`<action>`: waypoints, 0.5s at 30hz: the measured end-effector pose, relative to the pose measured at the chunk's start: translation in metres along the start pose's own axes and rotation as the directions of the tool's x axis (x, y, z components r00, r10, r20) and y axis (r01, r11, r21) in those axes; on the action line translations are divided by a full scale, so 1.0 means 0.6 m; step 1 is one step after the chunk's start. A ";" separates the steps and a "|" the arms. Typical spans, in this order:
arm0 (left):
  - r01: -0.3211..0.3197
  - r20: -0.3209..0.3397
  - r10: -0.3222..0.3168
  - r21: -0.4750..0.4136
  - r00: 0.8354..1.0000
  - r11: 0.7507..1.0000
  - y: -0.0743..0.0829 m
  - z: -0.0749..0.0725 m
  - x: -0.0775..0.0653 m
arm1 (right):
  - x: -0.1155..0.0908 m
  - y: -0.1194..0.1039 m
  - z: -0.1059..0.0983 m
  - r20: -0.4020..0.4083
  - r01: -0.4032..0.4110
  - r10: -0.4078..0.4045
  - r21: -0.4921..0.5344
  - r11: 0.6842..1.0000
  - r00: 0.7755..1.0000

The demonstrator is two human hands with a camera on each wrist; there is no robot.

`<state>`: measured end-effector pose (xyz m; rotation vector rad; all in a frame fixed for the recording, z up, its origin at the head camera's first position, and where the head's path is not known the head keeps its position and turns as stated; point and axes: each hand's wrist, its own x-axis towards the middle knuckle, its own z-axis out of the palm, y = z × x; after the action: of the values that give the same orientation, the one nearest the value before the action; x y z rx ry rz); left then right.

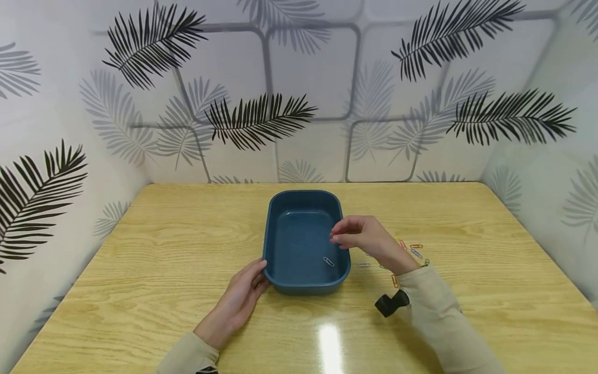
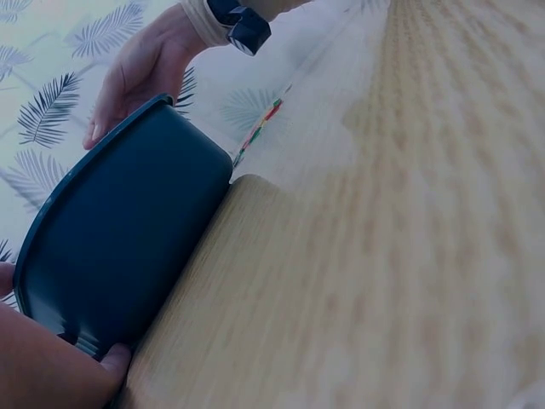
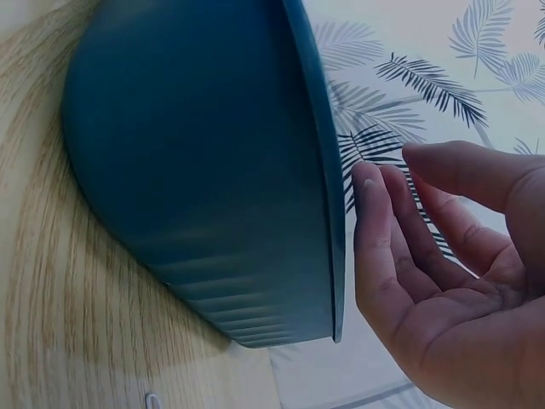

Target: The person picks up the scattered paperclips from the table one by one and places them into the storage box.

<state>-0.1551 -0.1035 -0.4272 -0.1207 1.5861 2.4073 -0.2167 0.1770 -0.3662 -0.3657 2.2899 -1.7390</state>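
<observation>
A dark blue plastic bin stands on the wooden table, with one pale paper clip on its floor near the front right corner. My left hand holds the bin at its front left side, one finger at the rim and another low against the wall in the left wrist view. Over the right rim reaches my right hand, its fingers bent and the thumb apart from them. Nothing shows between thumb and fingers in the right wrist view.
Several coloured paper clips lie on the table right of the bin, among them an orange paper clip, a blue paper clip and a pale paper clip; the right forearm partly hides the group. A leaf-patterned wall borders the table's far edge.
</observation>
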 end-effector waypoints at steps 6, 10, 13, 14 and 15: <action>-0.001 -0.004 0.001 0.003 1.000 1.000 -0.002 0.000 -0.001 | -0.002 -0.002 -0.004 0.025 0.010 -0.010 0.006 1.000 1.000; -0.001 -0.010 0.001 0.001 1.000 1.000 -0.002 0.000 0.000 | -0.004 -0.004 -0.009 0.027 0.018 -0.018 -0.002 1.000 0.999; -0.004 -0.016 0.004 -0.010 1.000 1.000 -0.002 0.002 0.000 | -0.006 -0.002 -0.016 0.027 0.022 -0.022 -0.009 1.000 0.999; -0.007 -0.014 0.007 -0.006 1.000 1.000 -0.002 0.003 0.000 | -0.007 0.000 -0.019 0.028 0.023 -0.022 -0.016 1.000 0.999; -0.008 -0.017 0.008 -0.004 1.000 1.000 -0.002 0.004 0.000 | -0.009 0.003 -0.022 0.029 0.022 -0.021 -0.019 1.000 0.999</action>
<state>-0.1542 -0.1007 -0.4273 -0.1357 1.5913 2.4221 -0.2164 0.1910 -0.3641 -0.4181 2.2921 -1.7118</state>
